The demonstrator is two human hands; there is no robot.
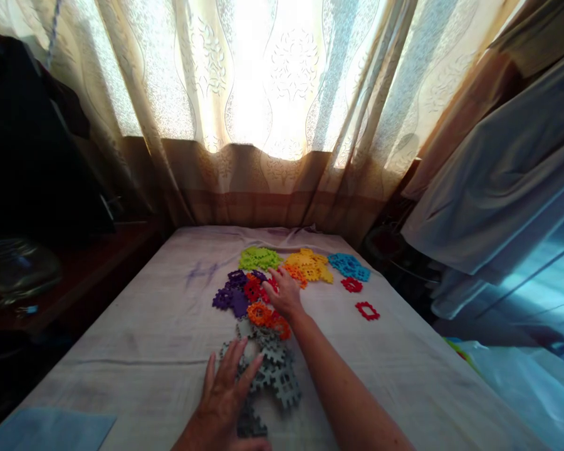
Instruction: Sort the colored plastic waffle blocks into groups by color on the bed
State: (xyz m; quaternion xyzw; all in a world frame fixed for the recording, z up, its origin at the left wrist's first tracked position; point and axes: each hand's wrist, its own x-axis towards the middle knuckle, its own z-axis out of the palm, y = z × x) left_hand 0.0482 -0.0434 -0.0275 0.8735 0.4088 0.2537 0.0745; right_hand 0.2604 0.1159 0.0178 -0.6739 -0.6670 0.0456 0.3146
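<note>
Toothed flat pieces lie in colour groups on a cloth-covered table. My left hand (228,385) has its fingers spread at the left edge of the grey pieces (284,379). Farther forward, my right hand (283,291) reaches over the red pieces (252,289); its fingertips are near them, and whether it grips one is hidden. Orange pieces (259,314) lie just below it, and purple pieces (235,297) to its left. Behind are green pieces (258,257), yellow pieces (309,264) and blue pieces (349,266).
Two red pieces lie apart on the right, a closed one (352,285) and a frame-shaped one (367,304). A light blue sheet (51,429) is at the near left corner. Curtains (263,169) hang behind the table, and clothes (498,163) hang at the right.
</note>
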